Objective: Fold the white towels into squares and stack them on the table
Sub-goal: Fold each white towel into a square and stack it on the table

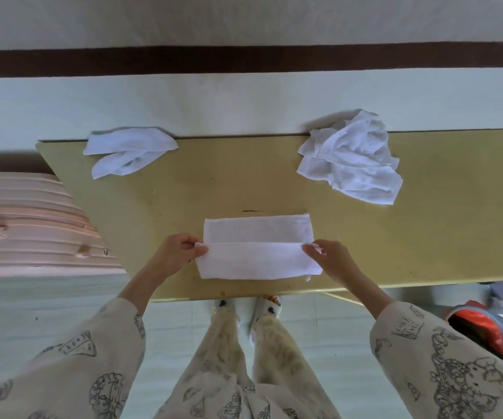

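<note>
A white towel (257,246) lies near the front edge of the yellow table (214,182), with its near half lifted and folded toward the far edge. My left hand (177,252) pinches the folded flap's left corner. My right hand (332,257) pinches its right corner. A loosely folded white towel (128,151) lies at the table's far left. A crumpled pile of white towels (353,160) sits at the far right.
A pink ribbed suitcase (29,225) stands left of the table. A red and blue object (483,331) lies on the floor at the right. A wall runs just behind the table's far edge. My feet stand at the table's front edge.
</note>
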`<move>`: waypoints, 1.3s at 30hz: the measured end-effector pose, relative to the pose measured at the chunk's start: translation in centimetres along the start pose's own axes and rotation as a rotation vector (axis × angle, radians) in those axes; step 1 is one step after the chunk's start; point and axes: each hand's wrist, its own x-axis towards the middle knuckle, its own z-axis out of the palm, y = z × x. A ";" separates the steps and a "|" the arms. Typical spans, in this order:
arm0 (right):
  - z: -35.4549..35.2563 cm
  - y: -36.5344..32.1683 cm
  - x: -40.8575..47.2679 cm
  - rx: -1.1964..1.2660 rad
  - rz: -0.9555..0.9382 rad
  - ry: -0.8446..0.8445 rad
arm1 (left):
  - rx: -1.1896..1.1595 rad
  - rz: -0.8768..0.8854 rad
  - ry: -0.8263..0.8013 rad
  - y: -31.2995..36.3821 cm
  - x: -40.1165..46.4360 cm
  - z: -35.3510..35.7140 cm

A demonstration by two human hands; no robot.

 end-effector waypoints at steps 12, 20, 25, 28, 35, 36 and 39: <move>1.5 0.1 7.8 0.068 0.084 0.144 | -0.067 -0.058 0.133 -1.1 6.7 1.7; 2.0 0.2 9.0 0.039 0.115 0.205 | 0.065 -0.066 0.238 -0.8 7.9 2.6; 2.2 0.1 9.4 -0.027 0.115 0.237 | 0.162 -0.067 0.257 -0.6 8.2 2.7; 2.4 0.0 9.4 -0.028 0.131 0.248 | 0.236 -0.055 0.277 -0.5 8.1 3.0; 2.5 -0.4 9.1 -0.035 0.123 0.252 | 0.334 -0.024 0.309 -0.2 8.1 3.4; 2.5 -0.4 9.2 -0.035 0.125 0.254 | 0.331 -0.023 0.312 -0.2 8.1 3.5; 2.6 -0.4 9.1 -0.029 0.137 0.258 | 0.313 -0.029 0.316 -0.1 8.1 3.6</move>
